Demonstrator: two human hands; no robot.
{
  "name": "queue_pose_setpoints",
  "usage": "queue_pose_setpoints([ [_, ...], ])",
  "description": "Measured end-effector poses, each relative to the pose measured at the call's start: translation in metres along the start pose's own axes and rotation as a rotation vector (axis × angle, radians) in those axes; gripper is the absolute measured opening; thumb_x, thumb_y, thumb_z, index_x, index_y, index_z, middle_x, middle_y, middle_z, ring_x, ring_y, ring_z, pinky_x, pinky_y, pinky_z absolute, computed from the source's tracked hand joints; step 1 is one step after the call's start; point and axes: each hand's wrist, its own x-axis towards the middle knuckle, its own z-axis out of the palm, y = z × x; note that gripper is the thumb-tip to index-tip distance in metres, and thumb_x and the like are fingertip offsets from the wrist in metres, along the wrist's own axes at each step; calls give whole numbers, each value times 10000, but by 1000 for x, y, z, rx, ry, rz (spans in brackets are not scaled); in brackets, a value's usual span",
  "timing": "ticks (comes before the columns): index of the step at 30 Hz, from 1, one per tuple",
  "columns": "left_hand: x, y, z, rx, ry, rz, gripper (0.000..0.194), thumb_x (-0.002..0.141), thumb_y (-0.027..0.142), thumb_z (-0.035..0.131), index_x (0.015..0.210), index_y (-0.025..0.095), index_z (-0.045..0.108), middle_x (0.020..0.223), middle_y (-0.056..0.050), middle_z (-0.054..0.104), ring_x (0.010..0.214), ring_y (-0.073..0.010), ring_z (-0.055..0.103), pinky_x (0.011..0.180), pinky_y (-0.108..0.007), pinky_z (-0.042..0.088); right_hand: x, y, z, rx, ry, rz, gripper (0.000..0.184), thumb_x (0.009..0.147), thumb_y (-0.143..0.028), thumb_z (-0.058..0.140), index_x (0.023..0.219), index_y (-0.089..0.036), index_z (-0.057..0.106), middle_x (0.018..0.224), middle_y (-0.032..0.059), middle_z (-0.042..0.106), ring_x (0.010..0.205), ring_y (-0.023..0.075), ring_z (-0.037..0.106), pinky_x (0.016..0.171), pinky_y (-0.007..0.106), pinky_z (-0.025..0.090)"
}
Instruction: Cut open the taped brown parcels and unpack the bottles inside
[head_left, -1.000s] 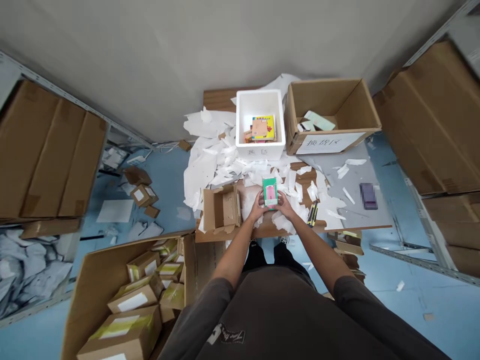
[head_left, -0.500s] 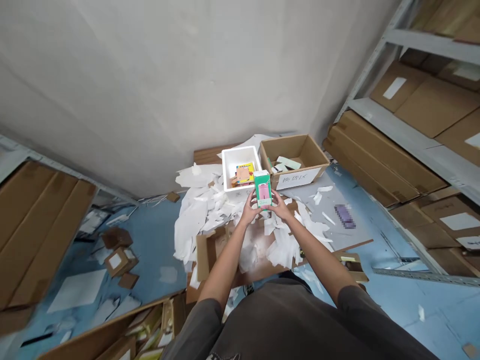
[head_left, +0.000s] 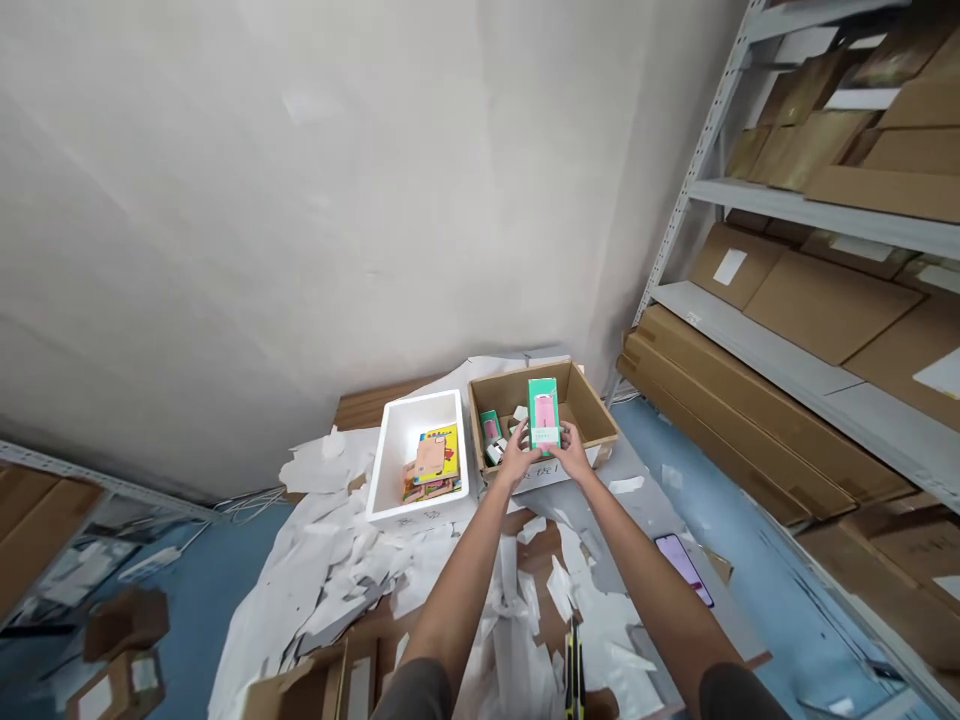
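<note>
A small green box with a pink picture on its front (head_left: 544, 400) stands upright between my two hands. My left hand (head_left: 516, 458) grips its lower left side and my right hand (head_left: 574, 452) its lower right. They hold it over the front part of an open cardboard box (head_left: 592, 412), which has a handwritten white label. Inside that carton lie several small boxes, one of them green and pink (head_left: 490, 426). Beside it on the left, a white foam box (head_left: 401, 435) contains yellow and pinkish booklets or packets (head_left: 439, 455).
Torn white paper (head_left: 330, 540) covers much of the table. A yellow-and-black utility knife (head_left: 574, 670) lies near the front, and a phone (head_left: 684, 568) at the right. Metal shelving (head_left: 780, 320) with cartons rises on the right. An open carton (head_left: 300, 690) sits front left.
My hands have carried the green box forward and right, from in front of the foam box to over the cardboard box. The view has shifted and come closer to the table.
</note>
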Motion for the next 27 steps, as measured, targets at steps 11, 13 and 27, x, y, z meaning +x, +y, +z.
queue_pose_setpoints([
  [11, 35, -21, -6, 150, 103, -94, 932, 814, 422, 910, 1647, 315, 506, 1702, -134, 501, 1621, -360, 399, 1299, -535, 355, 42, 23, -32, -188, -2, 5, 833, 774, -568, 814, 1523, -272, 602, 1486, 157, 667, 1498, 370, 549, 1230, 590, 454],
  [13, 26, -20, -10, 129, 103, -111, 914, 812, 422, 910, 1633, 311, 524, 1665, -155, 540, 1599, -372, 434, 1275, -547, 385, 33, 20, -30, -179, -1, -2, 793, 776, -546, 814, 1496, -278, 619, 1423, 160, 699, 1411, 375, 621, 1168, 594, 508],
  [27, -147, 24, -139, 89, 232, 28, 907, 789, 397, 917, 1610, 278, 550, 1460, -157, 692, 1382, -337, 638, 1227, -563, 448, -127, -11, 128, -235, -104, -94, 610, 814, -442, 732, 1403, -296, 667, 1313, 120, 753, 1303, 345, 672, 1046, 533, 586],
])
